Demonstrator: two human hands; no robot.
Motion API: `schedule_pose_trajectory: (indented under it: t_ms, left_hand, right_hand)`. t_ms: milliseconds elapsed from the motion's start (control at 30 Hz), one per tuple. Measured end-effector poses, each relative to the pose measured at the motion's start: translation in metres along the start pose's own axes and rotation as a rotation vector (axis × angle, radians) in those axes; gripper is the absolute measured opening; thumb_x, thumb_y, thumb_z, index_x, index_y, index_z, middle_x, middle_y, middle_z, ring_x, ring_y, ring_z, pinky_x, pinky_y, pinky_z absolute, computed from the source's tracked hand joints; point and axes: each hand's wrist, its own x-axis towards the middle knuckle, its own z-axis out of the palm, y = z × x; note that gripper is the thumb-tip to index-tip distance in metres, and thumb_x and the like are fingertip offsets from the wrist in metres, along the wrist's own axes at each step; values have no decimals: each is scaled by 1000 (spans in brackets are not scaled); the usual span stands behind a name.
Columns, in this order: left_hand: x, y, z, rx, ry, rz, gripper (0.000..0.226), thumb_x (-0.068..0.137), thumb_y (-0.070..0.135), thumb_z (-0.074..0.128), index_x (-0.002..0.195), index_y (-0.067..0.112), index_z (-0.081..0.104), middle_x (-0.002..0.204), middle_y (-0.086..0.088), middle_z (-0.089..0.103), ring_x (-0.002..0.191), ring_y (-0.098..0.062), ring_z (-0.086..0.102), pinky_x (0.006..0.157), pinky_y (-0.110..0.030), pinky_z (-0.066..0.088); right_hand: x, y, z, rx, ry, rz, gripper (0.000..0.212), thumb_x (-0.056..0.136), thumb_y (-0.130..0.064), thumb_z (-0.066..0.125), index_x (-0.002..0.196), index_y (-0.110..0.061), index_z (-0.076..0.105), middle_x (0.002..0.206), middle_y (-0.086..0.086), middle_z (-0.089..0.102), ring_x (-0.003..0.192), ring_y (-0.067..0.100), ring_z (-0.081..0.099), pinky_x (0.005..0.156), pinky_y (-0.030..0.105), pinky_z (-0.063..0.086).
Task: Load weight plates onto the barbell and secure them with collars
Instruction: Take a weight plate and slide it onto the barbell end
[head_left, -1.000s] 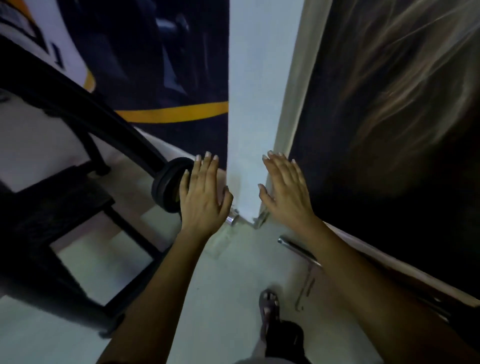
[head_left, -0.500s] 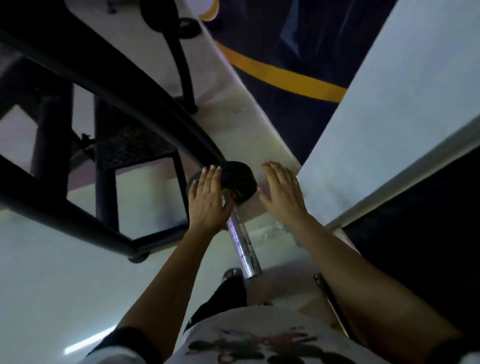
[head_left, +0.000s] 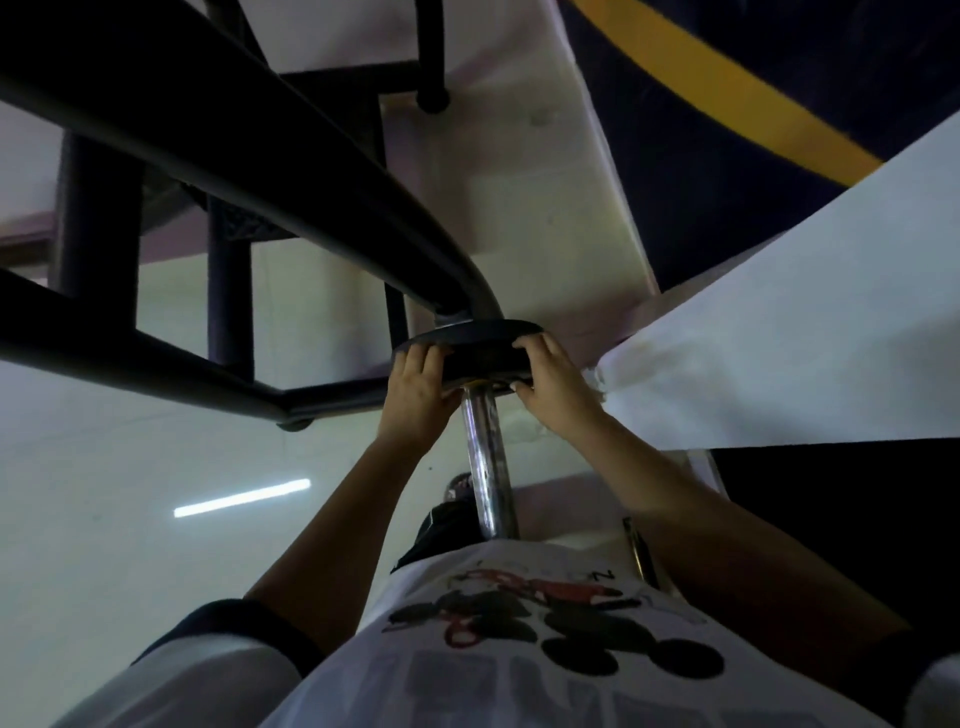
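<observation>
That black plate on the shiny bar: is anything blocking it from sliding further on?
Nothing visible on the chrome bar. Both hands, left and right, grip the plate, which already sits near the black frame; behind it is hidden.

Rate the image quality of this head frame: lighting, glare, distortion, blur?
Head view: dim overall, the black frame nearly a silhouette. A bright streak of glare lies on the glossy floor, and the chrome barbell sleeve shows highlights. Wide-angle distortion bends the straight edges. The left hand, right hand and weight plate are slightly soft but readable.
</observation>
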Motion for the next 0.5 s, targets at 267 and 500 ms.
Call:
schedule_pose_trajectory:
  t_ms: [267,500]
  left_hand:
    - [3,-1,-3,14,-54,47,48,66,7,77,109,-1,56,110,-23,56,102,-40,49,86,-45,45]
    - [2,-12,-3,-56,-92,19,47,71,9,73,112,1,53,111,-22,58,105,-38,51,88,-43,44]
  right_hand:
    - [15,4,-10,-156,-142,-103,44,65,-10,78,100,1,54,109,20,52,109,35,45,86,40,40]
    - [11,7,-1,-80,-219,-56,43,74,-5,72,112,-1,53,118,20,53,108,34,52,86,36,43]
